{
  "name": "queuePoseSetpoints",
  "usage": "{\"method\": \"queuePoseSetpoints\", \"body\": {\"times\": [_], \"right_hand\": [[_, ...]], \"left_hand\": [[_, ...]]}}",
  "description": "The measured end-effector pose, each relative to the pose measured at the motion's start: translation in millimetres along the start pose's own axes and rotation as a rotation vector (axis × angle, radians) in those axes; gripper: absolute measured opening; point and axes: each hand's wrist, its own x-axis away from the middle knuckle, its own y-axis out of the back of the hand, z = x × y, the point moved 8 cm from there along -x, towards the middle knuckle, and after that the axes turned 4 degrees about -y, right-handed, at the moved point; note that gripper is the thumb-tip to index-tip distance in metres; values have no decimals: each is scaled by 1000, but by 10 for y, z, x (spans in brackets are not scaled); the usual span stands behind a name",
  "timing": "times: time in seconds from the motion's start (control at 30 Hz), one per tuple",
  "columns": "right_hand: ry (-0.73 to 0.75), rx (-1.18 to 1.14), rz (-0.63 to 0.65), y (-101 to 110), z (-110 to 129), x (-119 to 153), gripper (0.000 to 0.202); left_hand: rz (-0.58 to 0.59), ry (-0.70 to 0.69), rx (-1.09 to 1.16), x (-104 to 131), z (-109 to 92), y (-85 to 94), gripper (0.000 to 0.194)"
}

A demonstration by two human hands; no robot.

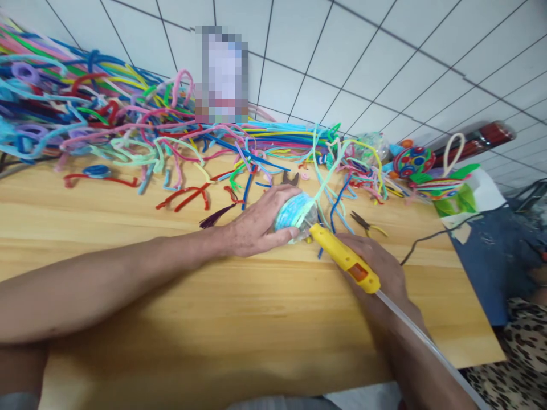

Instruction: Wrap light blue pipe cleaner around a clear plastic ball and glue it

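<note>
My left hand (265, 222) is closed around a small round form (294, 210) wound with light blue and pale green pipe cleaners. A long pale green pipe cleaner (327, 176) rises from its top right. In my right hand (376, 262) is a yellow glue gun (342, 256), its nozzle at the right side of the round form. From its rear, a clear glue stick (427, 341) runs down to the right. Whether the nozzle touches the form, I cannot tell. The fingers of my right hand are mostly hidden behind the glue gun.
Coloured pipe cleaners (123, 125) heap along the tiled wall. Pliers (367, 224) with yellow handles lie right of my hands, near a black cable (431, 233). A dark purple tassel (217, 215) lies left. Decorated ball (412, 161) and blurred upright panel (222, 74) stand behind.
</note>
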Motion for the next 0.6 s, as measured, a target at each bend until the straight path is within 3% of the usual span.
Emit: {"method": "queuePoseSetpoints", "body": {"times": [0.37,0.47,0.6], "right_hand": [[52,5,47,-6,-8,-7,34],[16,3,3,36,-17,-3,34],[1,-9,49,-7,-4,7,37]], "left_hand": [[-1,14,21,1,9,-5,70],[-2,5,23,3,3,-2,70],[11,13,10,5,-1,-1,71]]}}
